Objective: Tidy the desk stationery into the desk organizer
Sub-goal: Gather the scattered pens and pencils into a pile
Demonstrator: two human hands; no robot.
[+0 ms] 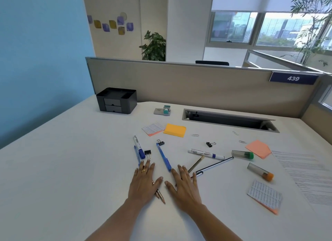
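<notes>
The black desk organizer [116,100] with two small drawers stands at the far left of the white desk [75,160]. My left hand [144,181] lies flat, fingers straight, over a pencil [161,197] whose tip pokes out below the palm. My right hand [185,185] lies flat beside it, fingertips near a blue pen [163,157]. A blue marker [139,149] and another blue pen [137,154] lie ahead of my left hand. Right of my hands lie a white marker [205,154], a striped pencil [195,163] and a black-and-white pen [213,166].
Binder clips [161,142], paper clips [195,135], an orange sticky pad [175,130], label pads [153,129], a pink pad [258,148], two capped tubes [242,154] and a small stapler [164,110] are scattered about. Printed paper [305,174] lies far right. A cable slot [228,120] opens near the partition.
</notes>
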